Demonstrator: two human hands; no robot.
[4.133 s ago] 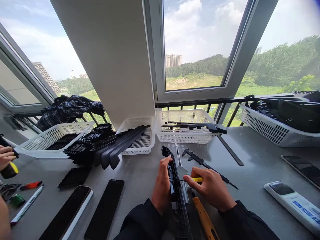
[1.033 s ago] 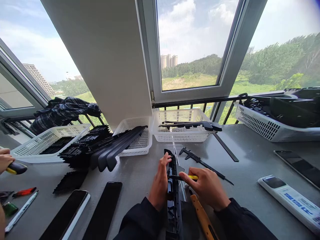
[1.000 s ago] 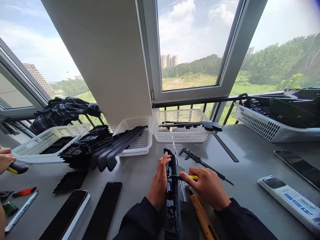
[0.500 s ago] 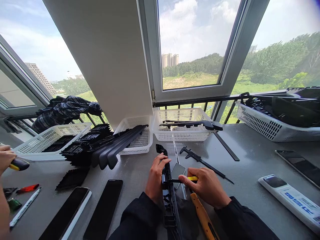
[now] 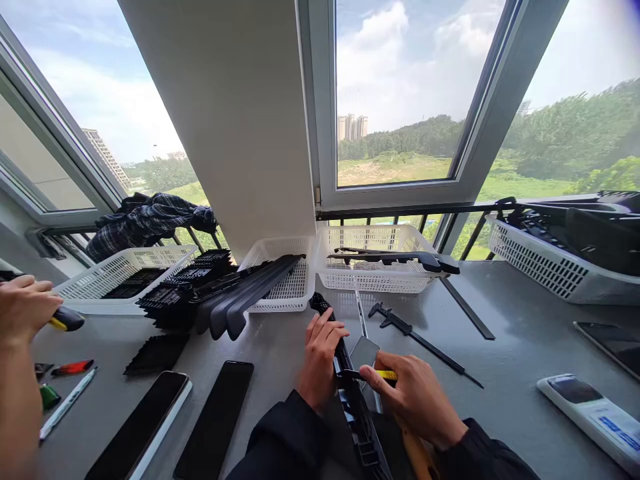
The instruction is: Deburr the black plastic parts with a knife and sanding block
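Note:
My left hand (image 5: 321,360) is closed round a long black plastic part (image 5: 361,417), which lies tilted in front of me and shows its ribbed, hollow side. In my right hand (image 5: 417,393) is a yellow and black utility knife (image 5: 386,375), gripped with the thumb along it. Its dark blade reaches left to the part's edge, just beside my left hand. Below my right hand lies an orange handle (image 5: 417,450), partly hidden by the hand and sleeve. A small grey rectangular piece (image 5: 364,353) sits behind the part, near the knife.
White baskets (image 5: 370,283) line the window side. Black trim pieces (image 5: 265,293) lean on one. Right of my hands are a caliper (image 5: 420,339) and a white handheld device (image 5: 590,417); left are phones (image 5: 215,420). Another person's hand (image 5: 25,310) holds a black-yellow tool at far left.
The view has shifted, so most things sit further right. The black part is turned more to a slant under my hands. The other person's hand has come further into view.

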